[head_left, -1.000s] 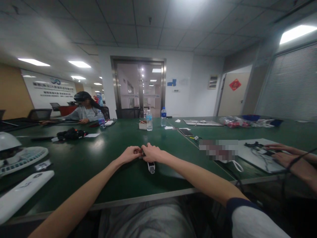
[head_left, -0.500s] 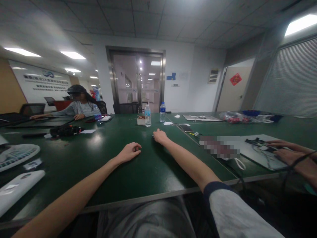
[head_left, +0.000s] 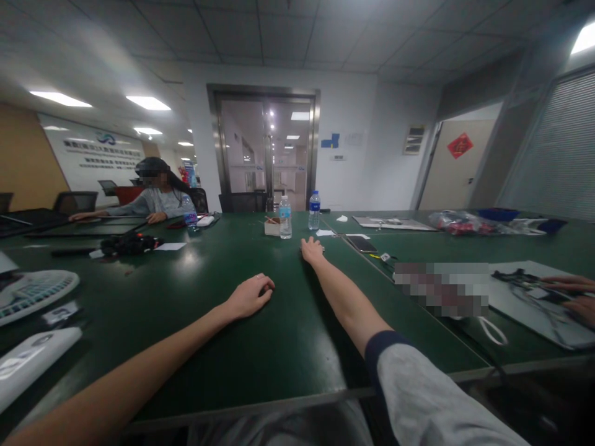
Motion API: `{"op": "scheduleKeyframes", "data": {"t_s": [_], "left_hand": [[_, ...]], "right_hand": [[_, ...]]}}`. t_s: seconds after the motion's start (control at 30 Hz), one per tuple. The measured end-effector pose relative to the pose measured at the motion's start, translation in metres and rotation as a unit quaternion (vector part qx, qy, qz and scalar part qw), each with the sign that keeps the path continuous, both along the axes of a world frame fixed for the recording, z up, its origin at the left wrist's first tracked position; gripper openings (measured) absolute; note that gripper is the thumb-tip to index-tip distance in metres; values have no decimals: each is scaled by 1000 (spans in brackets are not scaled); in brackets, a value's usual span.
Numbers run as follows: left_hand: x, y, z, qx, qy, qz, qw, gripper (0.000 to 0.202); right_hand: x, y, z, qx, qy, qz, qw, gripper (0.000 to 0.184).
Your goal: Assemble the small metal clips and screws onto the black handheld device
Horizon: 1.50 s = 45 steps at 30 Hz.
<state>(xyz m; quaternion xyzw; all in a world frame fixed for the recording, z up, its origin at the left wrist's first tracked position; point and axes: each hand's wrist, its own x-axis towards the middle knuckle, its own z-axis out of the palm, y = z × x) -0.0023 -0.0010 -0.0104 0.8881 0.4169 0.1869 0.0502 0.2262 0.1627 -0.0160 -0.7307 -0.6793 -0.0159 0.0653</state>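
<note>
My left hand (head_left: 251, 296) rests on the green table (head_left: 260, 371), its fingers loosely bent and the thumb apart from them. Nothing shows in it. Farther out, my right hand (head_left: 312, 249) reaches down to the tabletop with its fingers spread. Something small and greyish shows beside its fingers, too small to name. Just beyond that hand stand a clear water bottle (head_left: 285, 218) with a light blue label and another bottle (head_left: 315, 210) with a blue label. A small box (head_left: 272, 227) with thin sticks in it is next to the first bottle.
On the right lie a phone (head_left: 361, 243), a board (head_left: 525, 303) with wiring under a co-worker's hands (head_left: 574, 297), and plastic bags (head_left: 465, 223). To the left are a white fan (head_left: 41, 291), black gear (head_left: 127, 244) and a seated person (head_left: 160, 201).
The view has swung slightly left, so things sit farther right. My right hand's fingers, bunched on a small dark thing before, are now spread. The left hand stays on the table.
</note>
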Motion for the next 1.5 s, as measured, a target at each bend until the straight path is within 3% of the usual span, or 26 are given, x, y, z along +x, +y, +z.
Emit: {"op": "scheduleKeyframes", "data": {"t_s": [0.17, 0.43, 0.9, 1.0, 1.5], "left_hand": [[2, -8, 6, -29, 15, 20, 999, 26], [4, -9, 6, -57, 8, 23, 998, 28], [6, -8, 11, -47, 36, 13, 998, 30], [7, -9, 12, -49, 38, 15, 998, 30], [4, -7, 9, -47, 30, 10, 998, 28]], "right_hand": [[8, 28, -4, 54, -8, -19, 998, 41], [20, 72, -8, 52, -19, -35, 998, 40], [28, 80, -13, 32, -12, -47, 998, 47], [29, 82, -14, 23, -12, -43, 999, 41], [32, 86, -17, 14, -2, -38, 999, 42]]}}
